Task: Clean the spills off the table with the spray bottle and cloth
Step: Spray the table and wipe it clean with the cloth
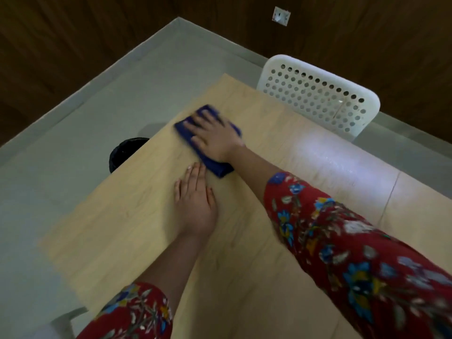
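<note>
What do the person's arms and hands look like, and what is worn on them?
The left sleeve and the right sleeve are red fabric with a flower print in blue, yellow and pale grey; both end short of the wrist. The left hand and the right hand are bare: no gloves, no ring or watch shows.

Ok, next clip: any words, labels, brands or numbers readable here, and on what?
None can be read.
The cloth, table, chair and bin show no writing.
The sleeves carry only a flower print.
The wall plate is too small and blurred to tell.
</note>
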